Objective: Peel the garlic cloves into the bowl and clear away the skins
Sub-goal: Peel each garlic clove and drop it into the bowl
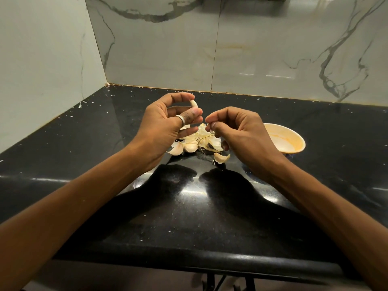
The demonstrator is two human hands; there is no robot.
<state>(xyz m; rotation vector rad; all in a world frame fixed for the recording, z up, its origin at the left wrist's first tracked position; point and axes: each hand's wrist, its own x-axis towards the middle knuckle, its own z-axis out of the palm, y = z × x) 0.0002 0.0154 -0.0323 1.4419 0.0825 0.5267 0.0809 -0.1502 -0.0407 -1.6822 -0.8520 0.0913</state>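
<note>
Grip first: your left hand (165,127) pinches a pale garlic clove (194,104) between thumb and forefinger, held up above the bench (189,219). A ring (180,119) sits on that thumb. Your right hand (243,135) keeps a narrow grip, fingers curled, pinching a thin skin strip (210,135) just beside your left fingertips. The hands are near but not touching. Below and between them a pile of skins and cloves (194,143) lies on the black bench; can't tell how many cloves. One curled skin piece (221,158) lies just beside the pile, nearer you. The bowl (291,141) stands right of the pile, partly hidden by your right hand, stained yellow inside. A marble wall (231,49) is behind.
</note>
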